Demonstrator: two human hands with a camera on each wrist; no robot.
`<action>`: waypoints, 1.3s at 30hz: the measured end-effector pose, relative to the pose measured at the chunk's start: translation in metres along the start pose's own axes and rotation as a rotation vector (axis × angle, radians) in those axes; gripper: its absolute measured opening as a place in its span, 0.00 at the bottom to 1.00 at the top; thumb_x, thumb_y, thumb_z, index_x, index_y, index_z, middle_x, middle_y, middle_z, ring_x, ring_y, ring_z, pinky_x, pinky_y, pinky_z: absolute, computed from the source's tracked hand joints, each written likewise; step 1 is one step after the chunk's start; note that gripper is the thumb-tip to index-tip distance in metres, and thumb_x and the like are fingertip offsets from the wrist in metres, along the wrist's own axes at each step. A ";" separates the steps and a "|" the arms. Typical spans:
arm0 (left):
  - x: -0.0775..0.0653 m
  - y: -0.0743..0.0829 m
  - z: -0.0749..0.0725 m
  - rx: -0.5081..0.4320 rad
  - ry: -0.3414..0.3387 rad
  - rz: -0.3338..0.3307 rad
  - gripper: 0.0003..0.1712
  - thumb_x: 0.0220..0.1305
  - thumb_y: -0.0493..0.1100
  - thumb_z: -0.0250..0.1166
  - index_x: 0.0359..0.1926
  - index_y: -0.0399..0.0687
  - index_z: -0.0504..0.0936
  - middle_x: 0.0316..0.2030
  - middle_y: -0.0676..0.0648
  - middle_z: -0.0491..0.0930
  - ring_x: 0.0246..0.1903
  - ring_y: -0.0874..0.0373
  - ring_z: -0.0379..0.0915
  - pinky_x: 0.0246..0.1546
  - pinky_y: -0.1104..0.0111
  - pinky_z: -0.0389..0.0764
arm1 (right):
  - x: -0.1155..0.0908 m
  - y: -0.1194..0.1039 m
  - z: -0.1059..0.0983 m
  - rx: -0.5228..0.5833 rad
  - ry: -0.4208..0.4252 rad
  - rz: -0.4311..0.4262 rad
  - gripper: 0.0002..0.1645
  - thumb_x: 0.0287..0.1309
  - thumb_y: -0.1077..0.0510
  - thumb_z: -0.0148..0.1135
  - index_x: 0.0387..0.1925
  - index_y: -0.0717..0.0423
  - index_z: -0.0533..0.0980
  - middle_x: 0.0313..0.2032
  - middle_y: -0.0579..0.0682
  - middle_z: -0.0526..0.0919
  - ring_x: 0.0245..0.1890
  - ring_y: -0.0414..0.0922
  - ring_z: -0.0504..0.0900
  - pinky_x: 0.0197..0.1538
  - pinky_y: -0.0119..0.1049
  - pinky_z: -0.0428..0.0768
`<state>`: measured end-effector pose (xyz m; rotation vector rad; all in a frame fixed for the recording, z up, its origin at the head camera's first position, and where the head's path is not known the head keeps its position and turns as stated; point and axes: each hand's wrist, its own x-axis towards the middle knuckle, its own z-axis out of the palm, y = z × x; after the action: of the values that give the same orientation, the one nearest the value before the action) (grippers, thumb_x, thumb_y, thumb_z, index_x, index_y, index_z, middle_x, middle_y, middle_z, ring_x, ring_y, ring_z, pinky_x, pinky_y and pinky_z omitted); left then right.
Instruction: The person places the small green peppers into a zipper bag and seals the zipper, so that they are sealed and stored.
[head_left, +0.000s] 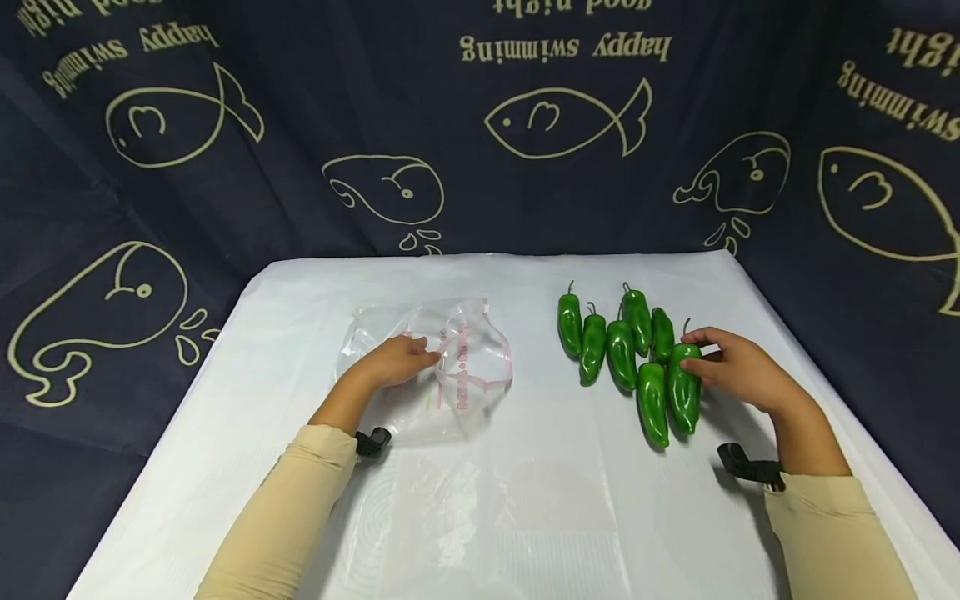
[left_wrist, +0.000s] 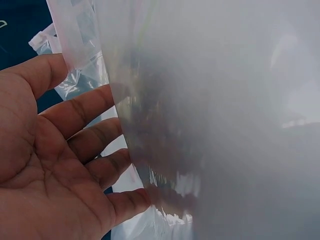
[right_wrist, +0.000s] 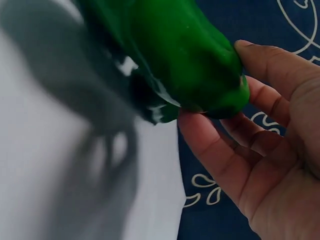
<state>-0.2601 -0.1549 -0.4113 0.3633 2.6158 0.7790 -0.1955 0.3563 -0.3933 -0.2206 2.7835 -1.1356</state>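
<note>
Plainly, plastic bag (head_left: 472, 379), head view: lies rumpled beneath left hand (head_left: 401, 362).
Green peppers (head_left: 621, 354): cluster on white table (head_left: 562, 450), right of the bag.
Held pepper (head_left: 684, 396): lies at the cluster's right edge, presumably handiest for right hand (head_left: 738, 367).
Left hand, left wrist view: relaxed, touches the bag, perhaps to steady it.
Right hand, right wrist view: pinches that pepper's end between thumb and fingers, likely for control.
</note>
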 end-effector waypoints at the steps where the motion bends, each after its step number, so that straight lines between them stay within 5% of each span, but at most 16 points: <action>1: -0.001 0.000 0.000 0.000 0.001 -0.002 0.37 0.72 0.59 0.52 0.66 0.32 0.70 0.72 0.40 0.61 0.75 0.42 0.41 0.72 0.50 0.47 | 0.001 -0.003 -0.001 -0.002 0.006 -0.004 0.30 0.66 0.53 0.64 0.62 0.67 0.69 0.53 0.66 0.78 0.42 0.37 0.80 0.38 0.37 0.83; 11: 0.000 0.000 -0.001 0.013 -0.005 0.003 0.37 0.73 0.59 0.51 0.66 0.32 0.70 0.72 0.40 0.61 0.75 0.42 0.41 0.72 0.49 0.46 | 0.015 -0.031 -0.003 0.016 0.047 -0.075 0.29 0.67 0.53 0.63 0.62 0.65 0.70 0.53 0.65 0.79 0.41 0.28 0.79 0.39 0.35 0.83; 27: -0.001 -0.001 -0.001 -0.006 0.004 0.004 0.36 0.72 0.58 0.53 0.65 0.30 0.71 0.71 0.40 0.62 0.75 0.41 0.43 0.72 0.50 0.47 | 0.046 -0.071 0.025 0.045 0.015 -0.138 0.28 0.66 0.55 0.64 0.62 0.64 0.70 0.52 0.62 0.78 0.42 0.50 0.82 0.39 0.39 0.83; 33: 0.000 0.000 0.000 0.007 0.005 0.007 0.36 0.72 0.58 0.53 0.65 0.31 0.71 0.71 0.39 0.62 0.75 0.41 0.43 0.72 0.51 0.47 | 0.060 -0.084 0.039 0.052 -0.003 -0.141 0.27 0.66 0.54 0.64 0.61 0.63 0.71 0.53 0.60 0.78 0.43 0.52 0.82 0.42 0.47 0.83; 39: 0.000 -0.001 0.001 0.011 0.008 0.012 0.36 0.72 0.57 0.53 0.65 0.30 0.72 0.71 0.39 0.62 0.74 0.41 0.44 0.72 0.51 0.48 | 0.071 -0.100 0.050 0.077 -0.015 -0.135 0.27 0.65 0.54 0.65 0.61 0.61 0.72 0.54 0.58 0.77 0.48 0.53 0.82 0.42 0.42 0.83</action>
<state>-0.2603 -0.1553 -0.4124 0.3806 2.6285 0.7721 -0.2478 0.2385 -0.3630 -0.4117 2.7413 -1.2630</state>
